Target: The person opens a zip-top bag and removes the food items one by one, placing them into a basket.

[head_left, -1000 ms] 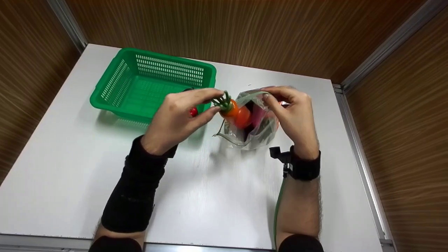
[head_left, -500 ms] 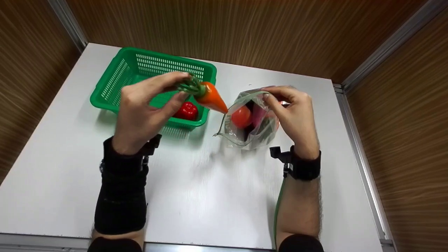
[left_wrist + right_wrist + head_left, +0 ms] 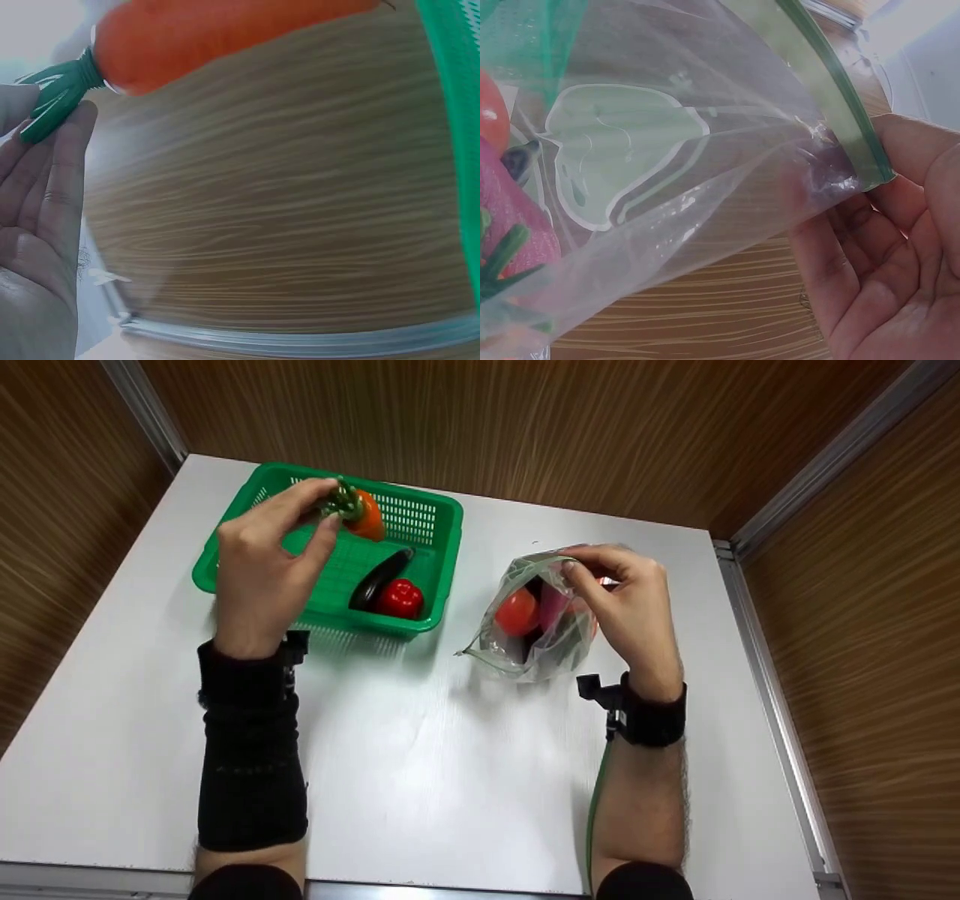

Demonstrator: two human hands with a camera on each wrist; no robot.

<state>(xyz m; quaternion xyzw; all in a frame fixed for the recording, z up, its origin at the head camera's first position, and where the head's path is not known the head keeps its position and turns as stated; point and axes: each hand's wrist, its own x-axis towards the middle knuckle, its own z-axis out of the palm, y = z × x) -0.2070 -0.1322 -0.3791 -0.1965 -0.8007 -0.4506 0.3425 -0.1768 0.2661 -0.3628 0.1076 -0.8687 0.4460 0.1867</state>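
Over the left part of the green basket (image 3: 442, 577), my left hand (image 3: 262, 559) pinches an orange carrot (image 3: 367, 517) by its green top. In the left wrist view the carrot (image 3: 225, 37) lies sideways beyond the fingertips. Inside the basket are a dark eggplant (image 3: 381, 579) and a red bell pepper (image 3: 400, 599). My right hand (image 3: 626, 604) pinches the rim of a clear zip bag (image 3: 499, 656), whose mouth gapes toward the left. A tomato (image 3: 517, 613) and a pink-purple vegetable (image 3: 553, 606) show in the bag; its other contents are partly hidden.
The basket and the bag stand on a white table (image 3: 420, 780) with a gap between them. Wood-grain panels (image 3: 480, 435) rise behind the table and along both sides. A green cable (image 3: 596, 802) runs along the right forearm.
My left hand has carried the carrot from the bag's mouth leftward and back over the basket, uncovering the eggplant and pepper. My right hand keeps its place on the bag's rim.
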